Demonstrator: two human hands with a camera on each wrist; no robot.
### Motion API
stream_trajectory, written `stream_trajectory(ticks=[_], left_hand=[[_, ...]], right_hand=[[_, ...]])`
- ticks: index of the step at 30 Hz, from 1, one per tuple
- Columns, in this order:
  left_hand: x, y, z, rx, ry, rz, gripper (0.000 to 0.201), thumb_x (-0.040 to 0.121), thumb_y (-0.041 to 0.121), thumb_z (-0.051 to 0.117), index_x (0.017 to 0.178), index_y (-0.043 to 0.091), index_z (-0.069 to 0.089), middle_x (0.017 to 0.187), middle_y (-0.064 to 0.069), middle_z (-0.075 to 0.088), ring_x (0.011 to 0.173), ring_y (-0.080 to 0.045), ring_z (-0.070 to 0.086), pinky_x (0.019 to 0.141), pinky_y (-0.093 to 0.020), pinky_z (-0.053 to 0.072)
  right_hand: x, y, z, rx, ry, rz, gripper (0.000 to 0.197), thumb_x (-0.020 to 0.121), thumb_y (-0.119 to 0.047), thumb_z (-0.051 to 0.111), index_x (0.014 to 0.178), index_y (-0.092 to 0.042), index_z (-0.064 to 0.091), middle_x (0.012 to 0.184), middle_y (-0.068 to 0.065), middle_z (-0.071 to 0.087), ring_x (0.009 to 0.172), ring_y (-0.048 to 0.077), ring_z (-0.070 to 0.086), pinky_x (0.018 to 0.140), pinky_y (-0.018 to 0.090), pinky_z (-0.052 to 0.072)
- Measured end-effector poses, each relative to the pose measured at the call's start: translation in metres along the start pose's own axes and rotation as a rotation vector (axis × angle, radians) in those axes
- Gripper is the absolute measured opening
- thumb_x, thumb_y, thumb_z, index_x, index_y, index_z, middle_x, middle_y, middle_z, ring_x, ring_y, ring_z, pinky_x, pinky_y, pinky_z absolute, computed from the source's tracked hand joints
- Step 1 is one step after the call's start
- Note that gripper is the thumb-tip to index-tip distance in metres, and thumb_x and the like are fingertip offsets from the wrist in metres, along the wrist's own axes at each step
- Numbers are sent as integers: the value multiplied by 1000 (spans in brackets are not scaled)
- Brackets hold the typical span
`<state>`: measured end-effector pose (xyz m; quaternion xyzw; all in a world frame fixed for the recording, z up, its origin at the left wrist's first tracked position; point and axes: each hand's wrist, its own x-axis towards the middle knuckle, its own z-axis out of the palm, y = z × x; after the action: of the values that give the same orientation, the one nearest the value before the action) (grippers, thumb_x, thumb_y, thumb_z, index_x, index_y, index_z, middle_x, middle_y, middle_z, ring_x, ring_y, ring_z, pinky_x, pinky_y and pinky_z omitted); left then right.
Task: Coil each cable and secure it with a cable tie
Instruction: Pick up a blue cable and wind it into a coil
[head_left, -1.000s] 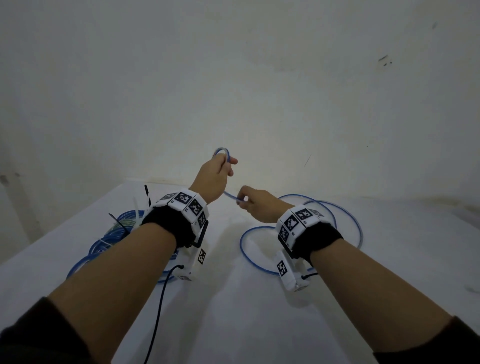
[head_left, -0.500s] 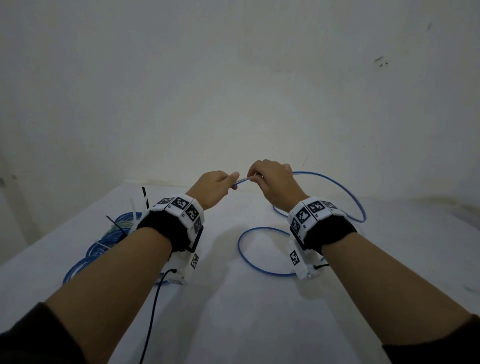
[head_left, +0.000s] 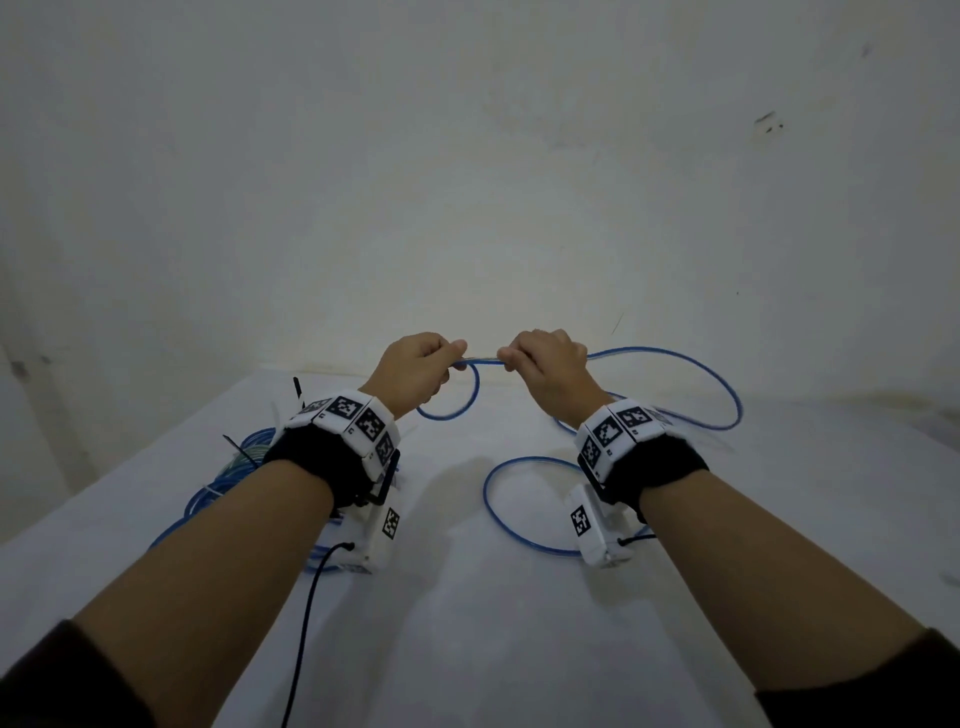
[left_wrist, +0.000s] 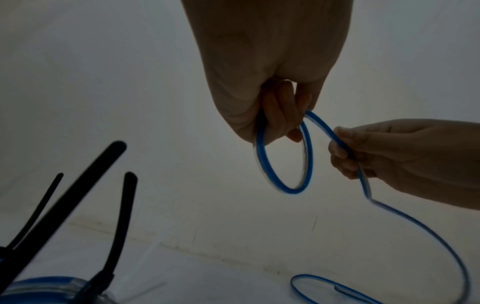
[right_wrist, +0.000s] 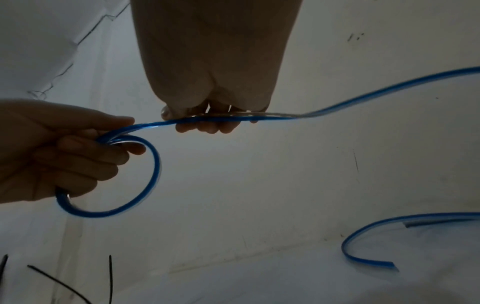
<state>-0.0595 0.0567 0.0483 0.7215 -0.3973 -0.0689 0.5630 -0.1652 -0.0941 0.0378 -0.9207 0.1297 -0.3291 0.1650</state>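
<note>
Now, going from left to right, the landmark is the white table (head_left: 467, 597). On its far left side lies a pile of coiled blue cables (head_left: 228, 483), with black cable ties (left_wrist: 114, 216) sticking up from it. Above the middle of the table, the left hand (head_left: 410, 371) is up in the air. Its fingers (left_wrist: 279, 115) are curled tight around a small loop of the loose blue cable (head_left: 675, 364), and the loop hangs down under the hand. Just to the right, also above the table, is the right hand (head_left: 548, 371). Its fingers (right_wrist: 207, 125) are curled and pinch the same cable, so a short straight bit runs between the two hands. From the right hand the cable swings out in a big loop to the right, over the back of the table. Then it comes down and lies in a curve on the table under the right wrist. Its cut end (right_wrist: 392, 266) rests flat on the table.
</note>
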Motion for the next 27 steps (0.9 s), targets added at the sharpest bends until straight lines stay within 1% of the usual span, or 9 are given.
stream_trajectory(ticks=[3, 6, 9, 11, 16, 17, 20, 22, 27], left_hand=[[1, 0, 1, -80, 30, -66, 26, 95, 26, 51, 88, 2, 60, 56, -2, 44, 49, -16, 35, 47, -23, 30], [2, -3, 1, -120, 86, -116, 15, 93, 27, 52, 94, 11, 52, 58, -1, 47, 49, -14, 37, 46, -23, 31], [3, -5, -1, -152, 141, -132, 11, 93, 25, 52, 94, 13, 51, 60, -1, 47, 49, -13, 36, 46, -23, 30], [4, -5, -3, -165, 185, -140, 13, 93, 26, 52, 94, 13, 50, 60, -1, 47, 49, -14, 36, 46, -23, 29], [11, -7, -13, -217, 357, -176, 18, 94, 27, 50, 95, 9, 51, 64, -3, 50, 50, -15, 37, 47, -25, 31], [12, -7, -14, -214, 360, -181, 18, 94, 27, 50, 96, 9, 52, 64, -3, 50, 50, -15, 37, 47, -25, 31], [12, -7, -12, -179, 345, -156, 16, 92, 25, 51, 93, 9, 56, 66, -2, 51, 51, -14, 40, 48, -24, 32], [13, -6, -10, -162, 346, -133, 14, 91, 23, 52, 89, 11, 57, 68, 0, 51, 52, -12, 42, 50, -24, 32], [15, -8, -7, -142, 354, -117, 12, 90, 22, 54, 86, 11, 56, 68, 1, 52, 52, -11, 44, 52, -24, 33]], right_hand=[[-2, -1, 5, 157, -20, -12, 27, 100, -27, 40, 87, -13, 59, 71, -16, 51, 79, 17, 49, 82, 40, 34], [-6, -4, 4, 297, -23, 17, 25, 99, -28, 42, 90, -9, 56, 69, -12, 48, 65, 6, 43, 69, 28, 34], [-12, 0, 3, 368, -58, 61, 25, 93, -36, 54, 87, -12, 51, 65, -3, 44, 58, 9, 38, 56, 16, 32], [-16, 7, 3, 321, -100, 64, 19, 91, -28, 59, 88, -12, 49, 63, -5, 42, 56, 9, 37, 53, 14, 33], [-21, 30, -2, 238, -58, 161, 10, 92, -14, 57, 89, -10, 48, 66, 2, 47, 62, 18, 45, 66, 38, 42], [-22, 32, -3, 258, -43, 176, 11, 91, -14, 57, 90, -10, 47, 66, 5, 49, 65, 21, 48, 67, 38, 45], [-25, 37, -6, 312, -21, 206, 12, 92, -11, 56, 93, -9, 45, 71, 7, 52, 66, 23, 52, 60, 23, 45], [-25, 39, -6, 329, -5, 220, 11, 92, -10, 55, 91, -9, 45, 72, 5, 51, 63, 18, 48, 61, 22, 43], [-26, 44, -10, 335, 94, 211, 10, 91, -10, 58, 87, -9, 49, 69, -5, 47, 62, 5, 43, 57, 7, 37]])
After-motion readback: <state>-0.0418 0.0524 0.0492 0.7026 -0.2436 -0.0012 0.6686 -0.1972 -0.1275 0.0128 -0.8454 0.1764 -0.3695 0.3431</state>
